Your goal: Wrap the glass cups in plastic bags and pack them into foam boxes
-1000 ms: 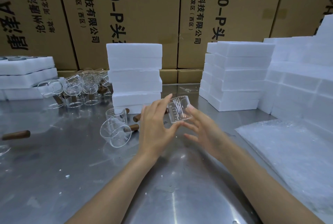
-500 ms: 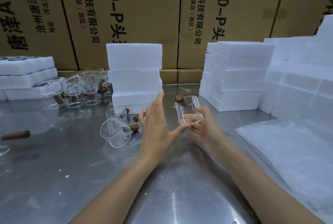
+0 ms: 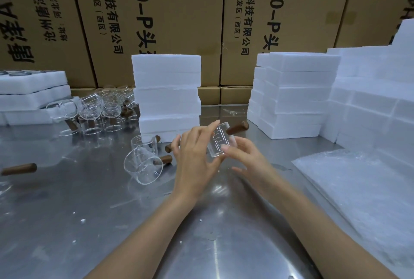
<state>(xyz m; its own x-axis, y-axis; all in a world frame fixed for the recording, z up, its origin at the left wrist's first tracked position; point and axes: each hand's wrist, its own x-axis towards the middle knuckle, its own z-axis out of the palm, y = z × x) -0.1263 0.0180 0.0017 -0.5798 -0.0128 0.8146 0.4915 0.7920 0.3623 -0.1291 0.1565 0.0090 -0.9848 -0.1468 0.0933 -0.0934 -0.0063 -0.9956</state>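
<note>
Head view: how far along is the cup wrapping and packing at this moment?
Done: foam trays at far left seem to hold some cups already, though that is hard to confirm. In hand: both the left hand and right hand hold one bare glass cup with a wooden handle; no bag is on it. Left: loose cups on the table, a cluster behind, the bag pile at right.

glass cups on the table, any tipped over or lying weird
Yes. One glass cup lies on its side on the metal table, mouth toward the camera, left of the left hand. A wooden handle lies at the left edge; its cup is barely visible. White crumbs dot the table.
</note>
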